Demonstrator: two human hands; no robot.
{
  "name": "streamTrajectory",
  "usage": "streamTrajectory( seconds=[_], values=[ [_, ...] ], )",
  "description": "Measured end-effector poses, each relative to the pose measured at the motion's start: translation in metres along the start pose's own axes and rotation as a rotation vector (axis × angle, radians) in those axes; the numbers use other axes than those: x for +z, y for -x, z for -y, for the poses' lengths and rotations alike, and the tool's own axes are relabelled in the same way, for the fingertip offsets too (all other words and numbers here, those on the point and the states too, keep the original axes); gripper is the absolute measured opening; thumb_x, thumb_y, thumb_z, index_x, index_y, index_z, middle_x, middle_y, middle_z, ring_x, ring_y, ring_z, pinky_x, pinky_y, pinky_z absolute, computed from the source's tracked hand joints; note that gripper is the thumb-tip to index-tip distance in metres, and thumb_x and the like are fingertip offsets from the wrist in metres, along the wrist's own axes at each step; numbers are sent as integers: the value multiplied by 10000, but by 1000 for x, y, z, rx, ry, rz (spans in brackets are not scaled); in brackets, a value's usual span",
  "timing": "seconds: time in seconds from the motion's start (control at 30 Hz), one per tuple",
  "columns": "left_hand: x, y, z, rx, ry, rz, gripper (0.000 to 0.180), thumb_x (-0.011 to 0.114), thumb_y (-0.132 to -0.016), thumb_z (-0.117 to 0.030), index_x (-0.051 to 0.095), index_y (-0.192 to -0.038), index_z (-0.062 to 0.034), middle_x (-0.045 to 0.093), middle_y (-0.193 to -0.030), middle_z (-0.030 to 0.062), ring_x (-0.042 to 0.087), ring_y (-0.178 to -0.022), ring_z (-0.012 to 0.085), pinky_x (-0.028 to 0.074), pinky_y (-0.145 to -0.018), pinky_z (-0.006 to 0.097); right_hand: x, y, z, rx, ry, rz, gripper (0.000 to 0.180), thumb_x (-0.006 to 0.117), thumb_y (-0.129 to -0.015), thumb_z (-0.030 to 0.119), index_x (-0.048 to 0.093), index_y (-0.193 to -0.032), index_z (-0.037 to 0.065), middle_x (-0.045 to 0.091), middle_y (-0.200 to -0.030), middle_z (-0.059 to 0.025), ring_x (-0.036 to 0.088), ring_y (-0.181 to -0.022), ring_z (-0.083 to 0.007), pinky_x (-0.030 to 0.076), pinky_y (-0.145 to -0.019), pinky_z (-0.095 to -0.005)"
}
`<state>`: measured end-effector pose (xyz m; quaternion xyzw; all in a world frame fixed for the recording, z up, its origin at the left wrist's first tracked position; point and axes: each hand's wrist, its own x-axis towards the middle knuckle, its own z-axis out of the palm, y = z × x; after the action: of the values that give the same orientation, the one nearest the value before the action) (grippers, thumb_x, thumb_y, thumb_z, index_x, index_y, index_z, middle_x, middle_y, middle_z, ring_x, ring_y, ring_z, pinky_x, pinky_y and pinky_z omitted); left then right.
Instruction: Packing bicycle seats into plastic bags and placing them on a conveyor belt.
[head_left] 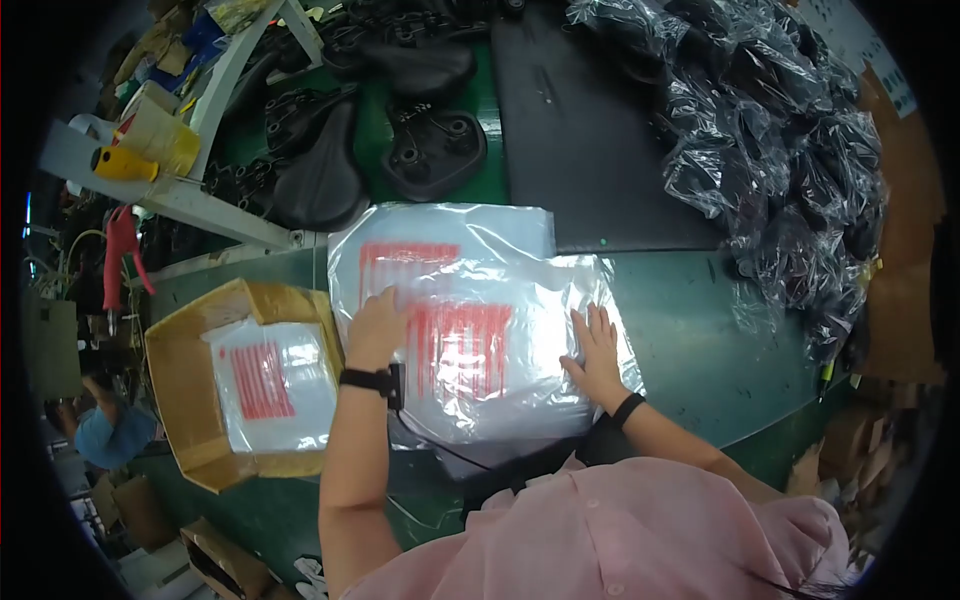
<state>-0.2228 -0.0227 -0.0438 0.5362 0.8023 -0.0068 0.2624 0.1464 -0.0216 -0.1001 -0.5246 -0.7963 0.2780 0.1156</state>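
Note:
Two clear plastic bags with red printing lie overlapped on the table in front of me. The upper bag (pixel 540 375) partly covers the lower bag (pixel 420 225). My right hand (pixel 597 355) rests flat near the upper bag's right side, fingers stretched out and spread. At the left edge of the upper bag, my left hand (pixel 376 328) touches the plastic; its fingers are blurred and partly hidden, so its grip cannot be made out. Just left of it stands an open cardboard box (pixel 185 385) with a stack of similar printed bags (pixel 308 375) inside.
Black bicycle saddles (pixel 322 175) lie beyond the bags at the far left. A black mat (pixel 600 150) covers the far middle. Plastic-wrapped items (pixel 740 130) pile up at the right. A white metal frame (pixel 215 212) holds a yellow-handled screwdriver (pixel 125 163); red-handled pliers (pixel 122 255) hang below.

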Motion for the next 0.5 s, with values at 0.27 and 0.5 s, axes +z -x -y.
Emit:
streamTrajectory(
  seconds=[0.27,0.5],
  values=[
    [-39,-171,-99,65,392,-998,508,598,-859,-327,455,-1252,-38,572,-1122,240,510,-1053,415,390,-932,441,7,-6,7,139,105,-37,727,658,-782,342,347,-1417,172,232,-1490,-166,151,-1385,-391,109,-1092,-538],
    [6,-244,-46,-78,943,-498,523,546,-861,-307,460,-1233,50,591,-1102,282,566,-1023,421,438,-881,419,9,-8,17,97,217,1,690,588,-844,423,316,-1434,192,223,-1495,-156,132,-1393,-375,97,-1089,-541]
  ],
)
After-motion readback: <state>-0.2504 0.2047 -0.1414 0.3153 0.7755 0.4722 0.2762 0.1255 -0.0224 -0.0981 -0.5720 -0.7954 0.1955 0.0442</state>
